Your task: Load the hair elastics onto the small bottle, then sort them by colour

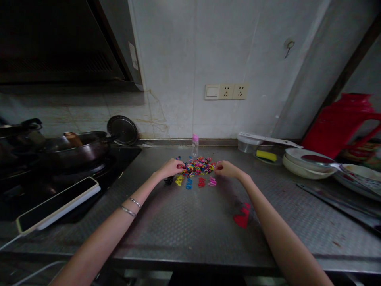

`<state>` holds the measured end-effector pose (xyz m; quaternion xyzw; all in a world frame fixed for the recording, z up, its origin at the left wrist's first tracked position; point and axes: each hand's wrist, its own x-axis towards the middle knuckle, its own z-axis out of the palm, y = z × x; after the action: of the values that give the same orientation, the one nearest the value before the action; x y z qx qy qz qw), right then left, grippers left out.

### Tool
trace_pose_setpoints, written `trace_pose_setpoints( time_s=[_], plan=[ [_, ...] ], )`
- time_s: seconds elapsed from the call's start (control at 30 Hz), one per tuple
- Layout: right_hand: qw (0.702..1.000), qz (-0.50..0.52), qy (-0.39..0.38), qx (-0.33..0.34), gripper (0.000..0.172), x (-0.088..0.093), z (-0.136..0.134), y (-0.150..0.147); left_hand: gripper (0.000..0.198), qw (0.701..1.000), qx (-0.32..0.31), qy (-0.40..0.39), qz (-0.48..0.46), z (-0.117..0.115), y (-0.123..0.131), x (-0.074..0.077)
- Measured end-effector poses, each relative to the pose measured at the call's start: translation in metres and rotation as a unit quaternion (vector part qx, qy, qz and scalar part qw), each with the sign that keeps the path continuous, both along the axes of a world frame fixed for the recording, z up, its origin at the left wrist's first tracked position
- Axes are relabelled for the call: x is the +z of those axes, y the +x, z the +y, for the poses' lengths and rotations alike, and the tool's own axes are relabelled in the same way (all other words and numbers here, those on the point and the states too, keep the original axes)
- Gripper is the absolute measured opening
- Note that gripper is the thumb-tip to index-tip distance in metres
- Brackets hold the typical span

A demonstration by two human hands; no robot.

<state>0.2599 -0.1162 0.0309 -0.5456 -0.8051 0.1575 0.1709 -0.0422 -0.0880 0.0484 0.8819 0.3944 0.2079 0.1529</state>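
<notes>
A mixed heap of small colourful rubber bands (199, 166) lies on the metal counter. At its left edge is my left hand (171, 168), fingers pinched together against the bands. My right hand (228, 170) is closed in a pinch at the heap's right edge. Whatever either hand's fingertips hold is too small to make out. In front of the heap, sorted by colour, sit little piles of black bands (169, 180), yellow bands (179, 180), blue bands (189, 183), red bands (201, 182) and pink bands (212, 181). The black pile is partly under my left hand.
Behind the heap stands a small clear bottle (195, 147) with a pink cap. A red-marked clear wrapper (242, 216) lies near my right forearm. Left are a phone (59, 202) and a pan (77, 155); right, a yellow sponge (266, 155), bowls (306, 169) and a red thermos (336, 127).
</notes>
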Motion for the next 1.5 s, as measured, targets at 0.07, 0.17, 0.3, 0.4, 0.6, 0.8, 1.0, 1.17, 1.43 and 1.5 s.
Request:
trace_pose_setpoints(
  time_s=[0.07, 0.17, 0.3, 0.4, 0.6, 0.8, 1.0, 1.17, 1.43, 1.5],
  plan=[
    [1.0, -0.004, 0.007, -0.001, 0.022, 0.001, -0.001, -0.002, 0.024, 1.0, -0.009, -0.009, 0.013, 0.002, 0.001, 0.002],
    [1.0, -0.004, 0.011, -0.001, 0.021, 0.001, -0.002, -0.004, 0.022, 0.999, -0.018, -0.02, 0.033, 0.004, 0.001, 0.0],
    [1.0, -0.003, 0.015, -0.003, 0.021, 0.0, -0.001, -0.005, 0.021, 0.999, -0.016, -0.012, 0.043, 0.006, 0.003, -0.006],
    [1.0, -0.004, 0.016, -0.004, 0.021, 0.0, -0.001, -0.006, 0.02, 1.0, -0.008, -0.011, 0.02, 0.01, 0.003, -0.012],
    [1.0, -0.005, 0.026, 0.001, 0.02, 0.001, -0.001, -0.005, 0.018, 0.998, 0.005, -0.047, -0.041, 0.019, 0.003, -0.019],
    [0.999, -0.013, 0.04, 0.003, 0.021, 0.0, 0.0, -0.004, 0.021, 0.995, 0.015, -0.059, -0.075, 0.022, 0.003, -0.019],
    [0.999, -0.005, 0.041, 0.003, 0.021, -0.003, 0.001, -0.005, 0.025, 0.989, 0.055, -0.055, -0.122, 0.024, -0.002, -0.019],
    [0.999, 0.004, 0.047, 0.011, 0.021, -0.003, 0.0, -0.007, 0.023, 0.983, 0.069, -0.05, -0.164, 0.022, -0.01, -0.023],
    [0.997, 0.018, 0.07, -0.012, 0.022, -0.004, 0.002, -0.008, 0.024, 0.982, 0.006, -0.075, -0.173, -0.002, 0.028, -0.017],
    [0.996, 0.021, 0.079, -0.019, 0.021, -0.005, 0.003, -0.009, 0.024, 0.981, -0.015, -0.09, -0.172, -0.01, 0.045, -0.019]
  ],
)
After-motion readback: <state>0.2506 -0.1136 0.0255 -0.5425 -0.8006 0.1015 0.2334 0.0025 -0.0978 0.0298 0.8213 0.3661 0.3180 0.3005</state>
